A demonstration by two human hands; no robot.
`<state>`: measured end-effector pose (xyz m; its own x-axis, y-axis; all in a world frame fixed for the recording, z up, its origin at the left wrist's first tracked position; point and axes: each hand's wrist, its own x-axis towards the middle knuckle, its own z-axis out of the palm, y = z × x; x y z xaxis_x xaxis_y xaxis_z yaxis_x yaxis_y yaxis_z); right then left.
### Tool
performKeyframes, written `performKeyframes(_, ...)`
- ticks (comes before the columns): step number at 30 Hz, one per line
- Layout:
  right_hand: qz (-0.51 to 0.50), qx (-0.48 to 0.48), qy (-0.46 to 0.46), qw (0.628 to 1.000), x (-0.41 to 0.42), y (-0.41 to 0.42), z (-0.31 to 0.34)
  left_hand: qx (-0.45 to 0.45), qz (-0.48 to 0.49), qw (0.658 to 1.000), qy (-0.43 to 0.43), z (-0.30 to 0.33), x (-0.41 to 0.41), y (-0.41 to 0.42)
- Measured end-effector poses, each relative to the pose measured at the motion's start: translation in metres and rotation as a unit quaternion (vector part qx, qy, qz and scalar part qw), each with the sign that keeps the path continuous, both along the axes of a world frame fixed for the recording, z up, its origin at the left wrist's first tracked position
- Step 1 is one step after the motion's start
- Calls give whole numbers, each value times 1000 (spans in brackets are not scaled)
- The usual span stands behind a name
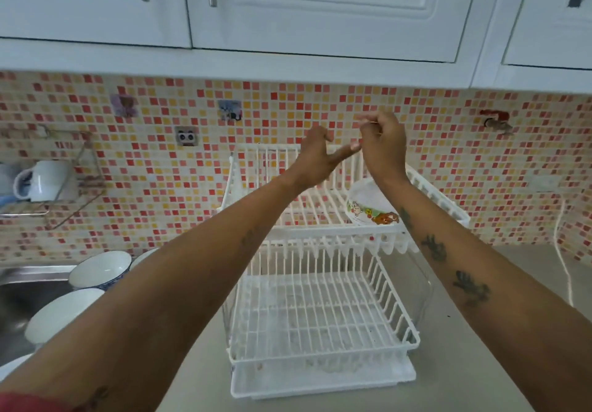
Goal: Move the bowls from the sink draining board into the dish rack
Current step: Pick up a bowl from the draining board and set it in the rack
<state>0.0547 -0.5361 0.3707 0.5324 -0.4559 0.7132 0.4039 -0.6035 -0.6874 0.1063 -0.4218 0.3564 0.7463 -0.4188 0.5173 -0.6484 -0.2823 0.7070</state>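
A white two-tier wire dish rack [323, 322] stands on the counter in the middle. One bowl with cartoon pictures [368, 206] lies tilted in the upper tier's right side. Several white bowls [99, 270] sit on the steel draining board at the lower left, partly hidden by my left forearm. Both arms are raised above the rack's top tier. My left hand [320, 155] holds nothing, fingers spread toward the right hand. My right hand [382, 142] has its fingers curled, with something thin and small showing at the fingertips; I cannot tell what it is.
A white mug [48, 181] hangs on a wire wall shelf at the left. White cupboards [288, 11] overhang the mosaic-tiled wall. A white cable [563, 261] runs down the wall at the right onto the grey counter [464, 363].
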Motion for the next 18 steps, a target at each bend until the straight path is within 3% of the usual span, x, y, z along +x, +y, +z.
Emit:
performKeyframes(3,85,46,-94,991,12,69,18,-199,42,979,19,13,-4,54)
performKeyframes(6,176,63,-154,970,25,146,28,-306,134,942,34,17,3,114)
performKeyframes(13,374,102,-93,917,46,319,9,-380,312,869,61,-12,6,291)
performKeyframes(18,457,145,52,876,67,424,-47,-396,405,819,88,-62,-6,420)
